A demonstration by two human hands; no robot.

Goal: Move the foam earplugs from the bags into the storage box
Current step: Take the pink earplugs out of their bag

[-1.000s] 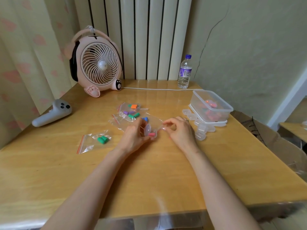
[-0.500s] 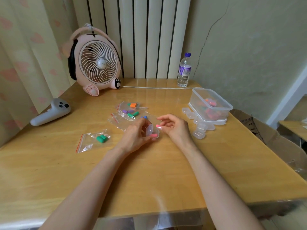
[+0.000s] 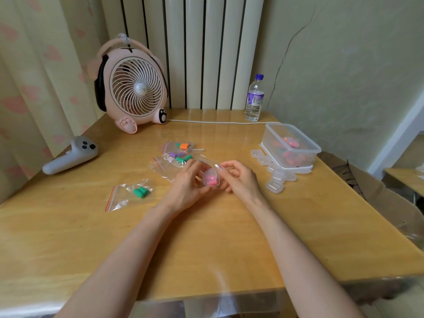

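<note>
My left hand grips a small clear bag holding pink earplugs, just above the middle of the table. My right hand sits right beside it, fingers curled, with thumb and forefinger pinching the bag's upper edge. The clear storage box stands on its lid at the right and holds several pink and red earplugs. More zip bags lie on the table: one with green earplugs at the left, one with orange ones, and one with purple and green ones behind my left hand.
Several small clear plastic cases lie in front of the box. A pink fan, its white cable and a water bottle stand at the back. A grey controller lies at the left edge.
Both hands have stayed together on the bag with pink earplugs. The right hand's fingers shifted from pulling the bag's right side to its upper edge, and the bag's mouth now faces me.
</note>
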